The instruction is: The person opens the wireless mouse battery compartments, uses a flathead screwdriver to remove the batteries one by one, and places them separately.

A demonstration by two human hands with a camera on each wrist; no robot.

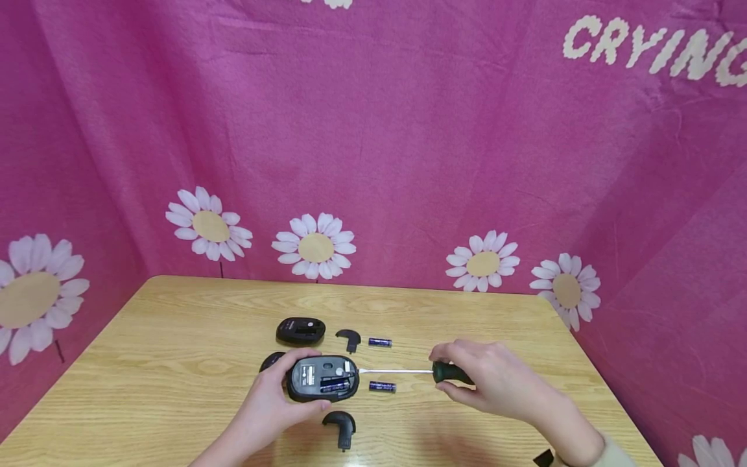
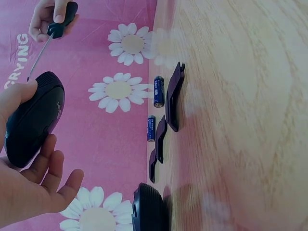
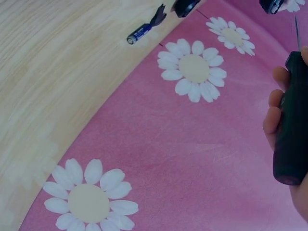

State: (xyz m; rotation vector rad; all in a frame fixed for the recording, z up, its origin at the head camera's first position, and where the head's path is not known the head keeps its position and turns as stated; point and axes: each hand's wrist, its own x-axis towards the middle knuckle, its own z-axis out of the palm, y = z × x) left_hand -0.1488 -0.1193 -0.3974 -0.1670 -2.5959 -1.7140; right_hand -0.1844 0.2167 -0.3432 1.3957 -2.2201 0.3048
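Note:
An upside-down black computer mouse point(image 1: 309, 390) is raised over the table in my left hand point(image 1: 271, 399), thumb on one side and fingers on the other. Its battery bay is uncovered, and a blue battery point(image 1: 335, 385) lies inside. My right hand point(image 1: 498, 383) grips the dark green handle of a screwdriver point(image 1: 446, 372). The metal shaft points left, its tip right at the mouse's end. In the left wrist view, the tip is by my left thumb, near the ridged end of the mouse point(image 2: 36, 115). The right wrist view shows fingers wrapped along the handle point(image 3: 291, 120).
Another upturned mouse point(image 1: 288, 332) lies behind, and a third point(image 1: 270, 361) is partly hidden by my left hand. Curved black battery covers point(image 1: 341, 425) and two loose blue batteries point(image 1: 382, 387) lie on the wooden table point(image 1: 175, 363). A black piece point(image 1: 543, 458) shows beside my right forearm.

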